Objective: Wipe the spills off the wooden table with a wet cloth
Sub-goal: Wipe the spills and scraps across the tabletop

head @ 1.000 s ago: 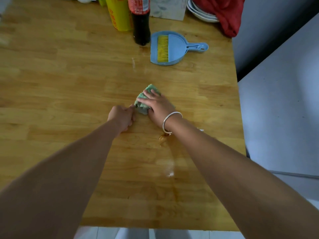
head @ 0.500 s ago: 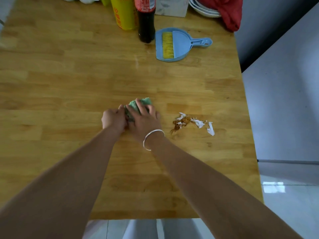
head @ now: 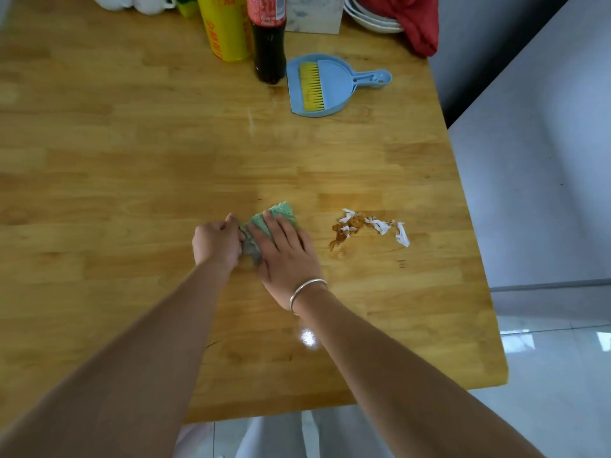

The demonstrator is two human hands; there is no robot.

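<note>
A green cloth [head: 281, 213] lies bunched on the wooden table [head: 132, 160] near its middle. My right hand [head: 287, 256], with a silver bangle at the wrist, presses flat on top of the cloth. My left hand [head: 216, 242] is curled into a fist and pinches the cloth's left edge. To the right of the cloth, apart from it, sits a brown spill [head: 345, 231] with torn white paper scraps [head: 393, 230] lying in and beside it.
A blue dustpan with a yellow-bristled brush [head: 317, 85] lies at the back, beside a dark cola bottle [head: 269, 38] and a yellow container [head: 228, 28]. White plates [head: 370, 18] and a red cloth [head: 416, 21] sit at the back right corner. The table's right edge drops to a tiled floor.
Both hands and the cloth have slid left, away from the brown spill, which was hidden under my right arm a second ago. Since half a second ago little has moved.
</note>
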